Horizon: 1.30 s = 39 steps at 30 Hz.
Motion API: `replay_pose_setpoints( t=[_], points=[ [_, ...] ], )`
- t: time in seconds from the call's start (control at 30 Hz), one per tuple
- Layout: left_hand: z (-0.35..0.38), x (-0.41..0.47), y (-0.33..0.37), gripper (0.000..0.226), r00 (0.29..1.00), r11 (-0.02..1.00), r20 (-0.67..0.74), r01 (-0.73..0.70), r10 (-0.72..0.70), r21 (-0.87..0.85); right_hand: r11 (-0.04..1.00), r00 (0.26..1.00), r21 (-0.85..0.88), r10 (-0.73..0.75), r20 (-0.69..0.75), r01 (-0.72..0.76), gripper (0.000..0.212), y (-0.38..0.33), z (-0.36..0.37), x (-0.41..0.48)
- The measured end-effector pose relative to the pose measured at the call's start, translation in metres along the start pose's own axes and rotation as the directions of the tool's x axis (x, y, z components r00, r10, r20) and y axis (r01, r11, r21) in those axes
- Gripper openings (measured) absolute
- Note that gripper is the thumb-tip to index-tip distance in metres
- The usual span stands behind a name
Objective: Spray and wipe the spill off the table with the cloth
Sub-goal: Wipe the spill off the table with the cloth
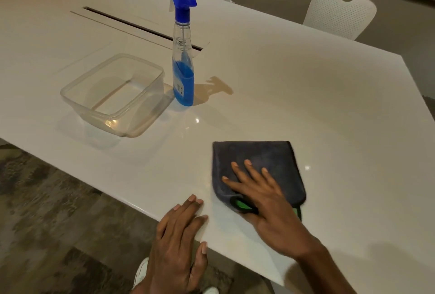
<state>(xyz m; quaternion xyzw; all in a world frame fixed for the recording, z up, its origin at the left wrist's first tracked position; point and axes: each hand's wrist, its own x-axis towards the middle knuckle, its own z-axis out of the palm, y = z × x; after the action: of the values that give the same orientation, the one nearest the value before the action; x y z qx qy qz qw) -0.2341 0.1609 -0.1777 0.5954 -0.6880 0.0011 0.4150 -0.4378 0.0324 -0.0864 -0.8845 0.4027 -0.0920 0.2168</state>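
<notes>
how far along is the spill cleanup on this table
Spraying looks finished: the spray bottle stands upright, untouched, beside the clear container. In hand: the right hand presses flat on the dark cloth, while the left hand rests on the table edge. No spill is visible, so little seems left.

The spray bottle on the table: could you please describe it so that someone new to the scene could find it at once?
On the white table, look toward the far side, past the dark cloth under the right hand. The spray bottle stands upright just right of the clear plastic container. It alone is tall, with a blue trigger head and blue liquid.
</notes>
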Motion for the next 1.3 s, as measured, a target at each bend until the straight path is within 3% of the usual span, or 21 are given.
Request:
replay_pose_setpoints(
  t=[0.2, 0.4, 0.6, 0.77, 0.93, 1.17, 1.23, 1.3],
  points=[
    [-0.001, 0.001, 0.000, 0.045, 0.999, 1.000, 0.035, -0.006, 0.005, 0.027, 0.989, 0.999, -0.144, 0.032, -0.033, -0.037, 0.082, -0.016, 0.011, -0.003],
    [0.002, -0.001, 0.003, 0.047, 1.000, 1.000, -0.010, 0.001, -0.001, 0.022, 0.978, 0.983, -0.107, 0.170, -0.073, -0.177, 0.086, 0.012, -0.001, -0.068],
    [-0.003, 0.005, 0.006, 0.045, 0.999, 0.999, -0.006, -0.035, 0.035, 0.018, 0.883, 0.854, -0.006, 0.454, -0.253, -0.470, 0.067, 0.065, -0.027, -0.125],
    [-0.002, 0.006, 0.008, 0.043, 0.999, 0.999, -0.030, -0.044, 0.045, 0.023, 0.832, 0.794, -0.025, 0.519, -0.317, -0.554, 0.069, 0.053, -0.009, -0.119],
    [0.007, 0.005, 0.002, 0.044, 0.997, 0.998, -0.066, -0.046, 0.049, 0.043, 0.858, 0.860, -0.133, 0.466, -0.206, -0.497, 0.070, 0.015, 0.004, -0.076],
    [0.009, 0.003, -0.007, 0.059, 1.000, 1.000, 0.007, -0.012, 0.011, 0.019, 0.974, 0.981, -0.128, 0.178, -0.072, -0.186, 0.076, -0.044, 0.012, -0.001],
    [0.005, 0.006, -0.016, 0.064, 0.995, 0.995, 0.059, -0.084, 0.081, 0.050, 0.978, 0.990, -0.155, 0.134, -0.055, -0.141, 0.077, -0.047, 0.014, 0.008],
    [-0.002, 0.015, -0.041, 0.058, 0.943, 0.914, 0.200, -0.311, 0.264, 0.260, 0.981, 0.994, -0.163, 0.102, -0.025, -0.105, 0.079, -0.046, 0.012, 0.004]
  ],
)
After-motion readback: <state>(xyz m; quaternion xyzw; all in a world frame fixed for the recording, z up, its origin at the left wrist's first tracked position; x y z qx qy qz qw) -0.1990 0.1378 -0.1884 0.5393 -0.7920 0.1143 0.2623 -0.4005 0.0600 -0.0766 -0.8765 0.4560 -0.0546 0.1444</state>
